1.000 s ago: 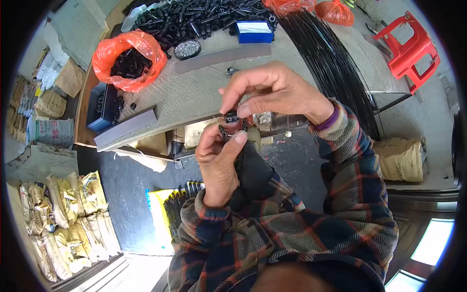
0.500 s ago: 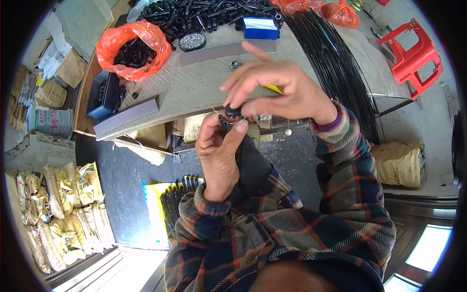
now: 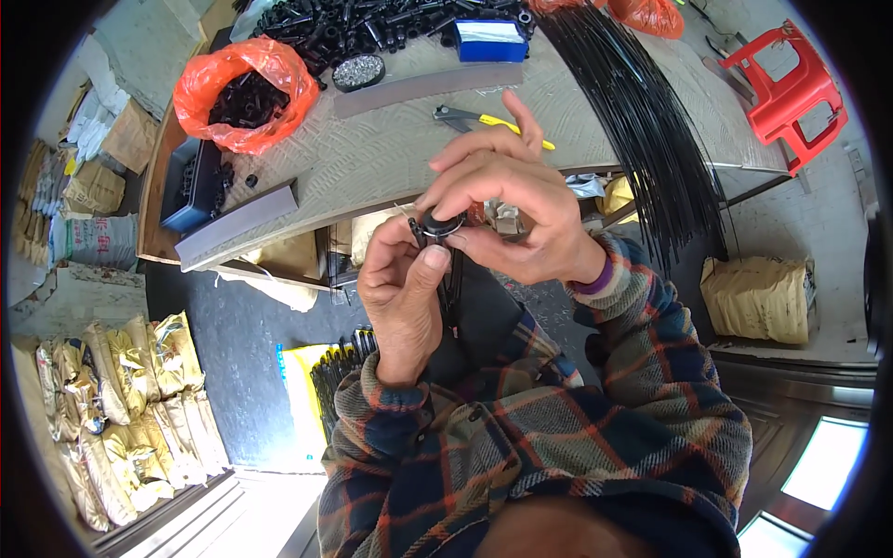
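A small round black plastic hub with a metallic-looking ring is held up before my body, just off the table's near edge. My left hand is closed around its lower side, the thumb pressed along the front. Thin black ribs hang down under the hub, beside the left thumb. From the right my right hand curves over it, thumb and fingertips pinching its top and side, with one finger raised. A thin pale wire end sticks out by the left fingers. The fingers partly hide the hub.
On the table lie cutters with yellow handles, long black rods, a blue box, a dish of small metal pieces and a red bag of black parts. A red stool stands right.
My right hand has come down and left, its thumb and fingers closing over the hub. My left hand has shifted slightly left and down. The cutters on the table show more fully.
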The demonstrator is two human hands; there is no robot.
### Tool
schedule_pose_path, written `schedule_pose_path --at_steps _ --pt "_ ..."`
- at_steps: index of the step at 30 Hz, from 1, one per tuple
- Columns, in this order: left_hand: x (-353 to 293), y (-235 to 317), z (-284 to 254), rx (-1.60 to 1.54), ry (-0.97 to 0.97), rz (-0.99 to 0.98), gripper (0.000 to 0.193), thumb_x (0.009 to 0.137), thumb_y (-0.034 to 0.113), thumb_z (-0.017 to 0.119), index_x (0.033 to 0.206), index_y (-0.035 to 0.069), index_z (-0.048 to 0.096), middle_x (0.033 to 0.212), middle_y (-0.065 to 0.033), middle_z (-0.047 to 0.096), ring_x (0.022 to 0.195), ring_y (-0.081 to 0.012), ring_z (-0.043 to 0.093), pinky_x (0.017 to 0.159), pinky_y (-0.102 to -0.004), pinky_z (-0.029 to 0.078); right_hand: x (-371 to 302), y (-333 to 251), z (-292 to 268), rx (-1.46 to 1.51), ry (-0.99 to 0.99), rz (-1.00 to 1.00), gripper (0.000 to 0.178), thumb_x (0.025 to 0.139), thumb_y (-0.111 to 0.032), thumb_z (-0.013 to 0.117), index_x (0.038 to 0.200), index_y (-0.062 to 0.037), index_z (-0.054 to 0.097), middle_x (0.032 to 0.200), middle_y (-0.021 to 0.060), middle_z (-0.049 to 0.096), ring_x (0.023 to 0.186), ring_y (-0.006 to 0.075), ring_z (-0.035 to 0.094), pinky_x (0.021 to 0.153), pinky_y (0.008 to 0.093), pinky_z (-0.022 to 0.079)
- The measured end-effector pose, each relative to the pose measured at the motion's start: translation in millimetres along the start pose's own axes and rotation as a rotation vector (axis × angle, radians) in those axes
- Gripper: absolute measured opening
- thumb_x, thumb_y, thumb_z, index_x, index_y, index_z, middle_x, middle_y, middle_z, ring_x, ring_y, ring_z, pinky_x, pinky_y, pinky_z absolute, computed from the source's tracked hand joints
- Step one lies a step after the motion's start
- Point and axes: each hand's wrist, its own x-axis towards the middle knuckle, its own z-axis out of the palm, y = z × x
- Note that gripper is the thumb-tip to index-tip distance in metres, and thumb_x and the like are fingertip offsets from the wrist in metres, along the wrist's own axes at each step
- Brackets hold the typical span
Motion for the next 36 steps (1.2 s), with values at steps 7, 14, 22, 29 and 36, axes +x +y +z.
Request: schedule_pose_path --at_steps 7,14,22,29,36 --pt "2.8 7.1 7.0 0.075 -0.011 0.064 0.029 0.078 -0.003 0.063 0.106 -0.002 0.055 0.100 -0.0047 0.058 0.092 -0.0115 0.054 0.086 -0.0262 0.042 -7.0 -0.5 8.3 0.055 0.092 0.013 0.026 0.068 -0.009 0.072 0.093 -0.0072 0.063 0.109 0.0067 0.057 0.108 0.0216 0.051 0.106 0.0448 0.014" --pt "-4.9 6.1 4.8 0.090 0.123 0.160 0.026 0.077 0.012 0.067 0.097 -0.002 0.056 0.085 -0.0035 0.059 0.073 -0.0087 0.051 0.069 -0.0213 0.042 -38.7 5.1 40.5 1.088 0.001 0.532 0.023 0.069 -0.005 0.073 0.085 0.0017 0.057 0.089 0.0059 0.057 0.084 0.0136 0.055 0.073 0.0250 0.042" --pt "-24.2 19.0 -1.4 0.256 0.170 0.214 0.023 0.080 0.014 0.062 0.095 -0.002 0.053 0.084 -0.0043 0.052 0.076 -0.0121 0.051 0.073 -0.0254 0.042 -33.5 -18.8 53.9 0.752 -0.062 0.437 0.022 0.076 -0.010 0.069 0.075 -0.0020 0.048 0.074 0.0002 0.049 0.068 0.0073 0.043 0.061 0.0222 0.037" --pt "-37.0 24.8 -19.0 0.287 0.040 0.095 0.029 0.083 0.027 0.061 0.089 0.001 0.051 0.084 -0.0038 0.049 0.076 -0.0106 0.045 0.071 -0.0237 0.036 -44.8 -18.3 67.7 0.850 -0.141 0.401 0.031 0.075 -0.021 0.072 0.075 -0.0028 0.047 0.067 0.0010 0.042 0.061 0.0100 0.036 0.056 0.0252 0.032" --pt "-44.4 33.4 -41.3 0.209 -0.146 -0.002 0.038 0.078 0.034 0.067 0.084 0.001 0.051 0.078 -0.0033 0.044 0.071 -0.0125 0.042 0.068 -0.0258 0.035 -49.1 -15.9 68.8 1.123 -0.221 0.376 0.026 0.072 -0.018 0.075 0.080 -0.0005 0.057 0.072 0.0022 0.055 0.067 0.0096 0.052 0.059 0.0242 0.040"
